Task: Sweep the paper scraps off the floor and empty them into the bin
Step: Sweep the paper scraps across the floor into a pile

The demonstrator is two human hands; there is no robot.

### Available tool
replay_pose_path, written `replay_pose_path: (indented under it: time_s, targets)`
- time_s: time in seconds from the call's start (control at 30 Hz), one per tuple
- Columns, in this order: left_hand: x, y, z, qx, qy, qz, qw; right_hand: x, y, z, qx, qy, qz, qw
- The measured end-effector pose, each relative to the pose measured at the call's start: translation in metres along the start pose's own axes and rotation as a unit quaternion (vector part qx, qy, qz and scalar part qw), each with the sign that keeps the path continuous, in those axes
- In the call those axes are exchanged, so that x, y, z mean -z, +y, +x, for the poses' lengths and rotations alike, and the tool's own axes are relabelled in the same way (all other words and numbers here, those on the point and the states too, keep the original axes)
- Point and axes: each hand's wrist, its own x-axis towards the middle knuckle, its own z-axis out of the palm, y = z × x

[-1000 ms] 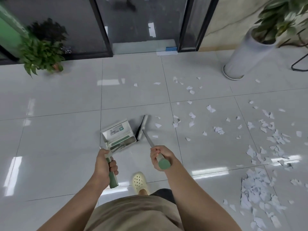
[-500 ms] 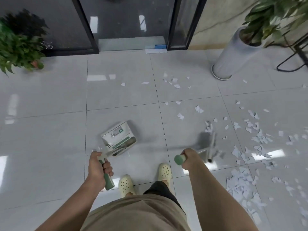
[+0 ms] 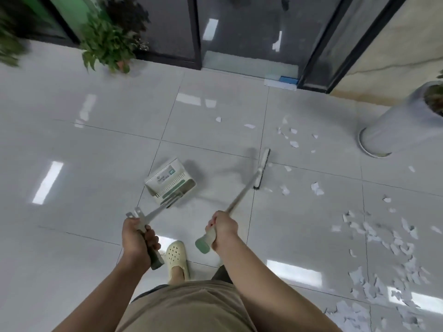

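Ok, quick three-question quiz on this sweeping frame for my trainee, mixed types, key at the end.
1. True or false: the dustpan already holds a heap of paper scraps.
2. Which hand grips the broom handle? A) left hand B) right hand C) both
3. Fill in: most scraps lie on the floor to the person's ____ side.

Key:
1. False: no heap shows in the pan.
2. B: the left hand holds the dustpan handle.
3. Right: the thickest patch lies low on that side, beyond the broom head.
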Motion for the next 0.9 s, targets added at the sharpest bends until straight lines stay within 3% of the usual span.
replay_pose_path:
  time_s: [0.23,0.4,0.53,0.67,0.9]
  targets:
    - [0.050,0.004,-0.006,-0.042,0.071,-0.046,0.995,-0.050,0.031,-0.023,-0.068,-0.134,-0.107,0.983]
    - [0.079,0.009,-0.011,-0.054,0.130,-0.076,0.987,-0.075,0.034,-0.010,-0.140,-0.219,-0.202,0.944]
    - [0.105,0.013,-0.008,-0.053,0.160,-0.083,0.982,-0.093,0.050,0.006,-0.227,-0.287,-0.191,0.911]
    - [0.126,0.018,-0.004,-0.049,0.178,-0.090,0.979,-0.101,0.071,0.022,-0.315,-0.283,-0.131,0.897]
    - [0.130,0.021,0.000,-0.036,0.168,-0.083,0.982,-0.073,0.046,0.052,-0.271,-0.255,-0.045,0.927]
